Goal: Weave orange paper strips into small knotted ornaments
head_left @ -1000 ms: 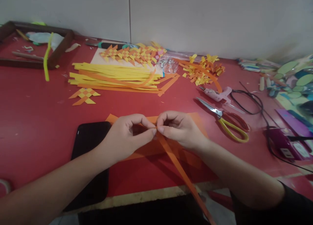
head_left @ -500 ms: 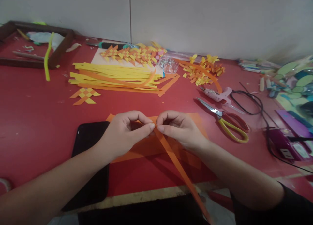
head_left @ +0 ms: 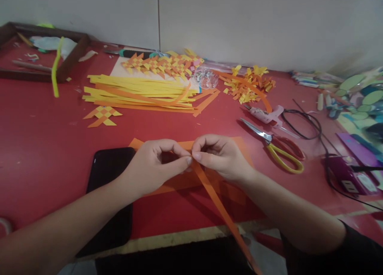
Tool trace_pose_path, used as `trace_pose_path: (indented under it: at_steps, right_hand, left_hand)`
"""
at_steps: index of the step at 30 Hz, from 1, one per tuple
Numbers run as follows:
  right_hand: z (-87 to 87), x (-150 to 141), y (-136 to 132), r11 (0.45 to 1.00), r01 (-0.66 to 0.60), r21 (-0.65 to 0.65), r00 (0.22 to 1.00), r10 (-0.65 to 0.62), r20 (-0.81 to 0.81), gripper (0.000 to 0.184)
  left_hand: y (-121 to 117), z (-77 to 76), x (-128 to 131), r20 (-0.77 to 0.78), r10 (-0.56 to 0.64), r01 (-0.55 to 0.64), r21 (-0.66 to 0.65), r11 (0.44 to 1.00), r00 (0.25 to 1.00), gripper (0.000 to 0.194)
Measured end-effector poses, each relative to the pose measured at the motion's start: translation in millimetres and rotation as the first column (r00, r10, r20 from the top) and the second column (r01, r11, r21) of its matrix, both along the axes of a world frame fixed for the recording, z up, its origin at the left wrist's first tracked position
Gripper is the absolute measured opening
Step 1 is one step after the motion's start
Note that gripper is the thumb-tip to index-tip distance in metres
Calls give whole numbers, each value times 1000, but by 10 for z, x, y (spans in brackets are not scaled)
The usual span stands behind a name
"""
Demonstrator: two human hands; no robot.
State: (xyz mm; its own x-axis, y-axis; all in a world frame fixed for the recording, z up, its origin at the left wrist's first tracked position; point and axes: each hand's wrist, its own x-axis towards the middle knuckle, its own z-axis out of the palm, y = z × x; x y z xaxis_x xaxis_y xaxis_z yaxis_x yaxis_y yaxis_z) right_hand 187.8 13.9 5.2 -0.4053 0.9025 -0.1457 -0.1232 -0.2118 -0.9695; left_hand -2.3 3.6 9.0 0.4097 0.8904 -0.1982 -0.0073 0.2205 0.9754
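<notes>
Between thumb and fingers, my left hand pinches the upper end of an orange paper strip. My right hand pinches the same end from the other side, the fingertips of both hands nearly meeting. From there the strip slants down to the right, past the table's front edge. What the fingertips do to the strip's end is hidden. Orange paper sheets lie on the table under my hands. Beneath my left forearm rests a black phone.
Behind my hands lie yellow paper strips, a woven paper fish, more woven fish and paper scraps. To the right are scissors, a pink glue gun and a purple box with sockets. A wooden frame stands back left.
My left hand's thumb and fingertips have shifted slightly right and down at the strip's end. My right hand stays nearly still, and the strip is still held.
</notes>
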Motion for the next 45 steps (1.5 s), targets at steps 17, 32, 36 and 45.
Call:
trace_pose_path:
  at_steps: [17,32,36,45]
  right_hand:
    - [30,-7,-2,1000,5,14,993,-6,116,4]
    - [28,43,9,998,-44,-45,969,54,242,2]
    - [41,37,8,998,-33,-58,963,47,266,2]
    - [40,10,-4,992,-60,-108,969,84,234,5]
  left_hand:
    - [29,24,14,72,189,-187,-27,982,979,12]
    - [317,66,-150,157,578,-582,-20,813,801,20]
    - [337,57,-119,257,641,-620,-166,767,723,15]
    - [76,-5,5,-71,-129,105,-274,956,989,20]
